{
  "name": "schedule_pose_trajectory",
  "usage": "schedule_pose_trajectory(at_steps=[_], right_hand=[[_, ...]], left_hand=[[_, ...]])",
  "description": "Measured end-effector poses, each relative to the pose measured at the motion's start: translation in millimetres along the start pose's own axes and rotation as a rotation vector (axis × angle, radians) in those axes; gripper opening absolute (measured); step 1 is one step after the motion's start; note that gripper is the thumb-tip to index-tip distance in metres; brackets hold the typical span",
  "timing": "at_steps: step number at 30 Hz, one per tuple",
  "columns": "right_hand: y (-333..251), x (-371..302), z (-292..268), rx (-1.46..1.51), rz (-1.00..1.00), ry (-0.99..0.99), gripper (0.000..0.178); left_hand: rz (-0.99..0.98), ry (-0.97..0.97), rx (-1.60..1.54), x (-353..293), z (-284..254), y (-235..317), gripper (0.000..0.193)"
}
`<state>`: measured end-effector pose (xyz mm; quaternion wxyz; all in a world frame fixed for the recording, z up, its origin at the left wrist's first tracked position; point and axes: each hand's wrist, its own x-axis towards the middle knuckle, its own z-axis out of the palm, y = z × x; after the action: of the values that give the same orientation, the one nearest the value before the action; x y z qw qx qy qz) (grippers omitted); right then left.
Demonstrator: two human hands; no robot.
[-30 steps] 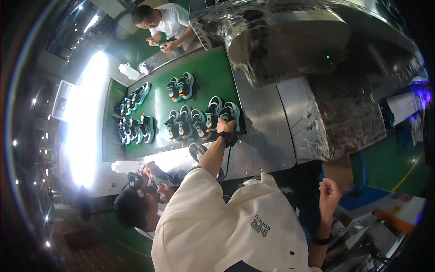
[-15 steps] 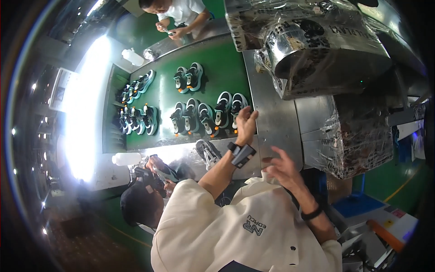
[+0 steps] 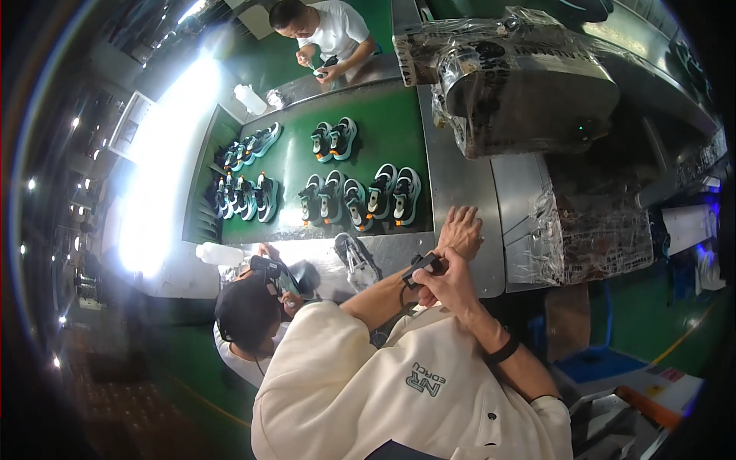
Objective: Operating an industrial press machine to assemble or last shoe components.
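Observation:
My left hand (image 3: 461, 230) is open, fingers stretched out, over the metal ledge right of the green belt. I cannot tell if it touches the metal. On my left wrist sits a small black box-shaped device (image 3: 424, 268) on a strap. My right hand (image 3: 452, 285) is closed on that device, its thumb on the near side. Nearest to my left hand on the belt is a row of several black-and-white shoes (image 3: 406, 195) with teal soles and orange tabs. A grey shoe (image 3: 356, 264) lies on the metal rim left of my left forearm.
The green belt (image 3: 295, 153) carries more shoes (image 3: 335, 139). A co-worker (image 3: 253, 314) in a dark cap is close on my left; another (image 3: 330, 42) is across the belt. A plastic-wrapped machine (image 3: 529, 92) stands at right. White bottles (image 3: 220, 254) stand on the edge.
My left hand has drawn back from the end shoe, to the right and nearer. My right hand, open in the air before, has moved left and taken hold of the wrist device.

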<state>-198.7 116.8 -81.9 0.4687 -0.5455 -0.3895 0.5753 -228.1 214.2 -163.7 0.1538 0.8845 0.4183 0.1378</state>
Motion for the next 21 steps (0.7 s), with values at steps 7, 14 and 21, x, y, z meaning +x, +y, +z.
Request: schedule_pose_trajectory(at_steps=[7, 14, 21], right_hand=[[-44, 14, -17, -0.19, 0.002, -0.254, 0.067], [-287, 48, -209, -0.729, -0.783, 0.495, 0.03], [-406, 179, -430, -1.225, -0.462, 0.734, 0.063]], left_hand=[[0.249, -0.498, -0.681, -4, -29, -69, 0.048], [-0.739, 0.385, -0.715, -36, 38, -223, 0.068], [-0.877, 0.126, -0.153, 27, 79, -218, 0.088]])
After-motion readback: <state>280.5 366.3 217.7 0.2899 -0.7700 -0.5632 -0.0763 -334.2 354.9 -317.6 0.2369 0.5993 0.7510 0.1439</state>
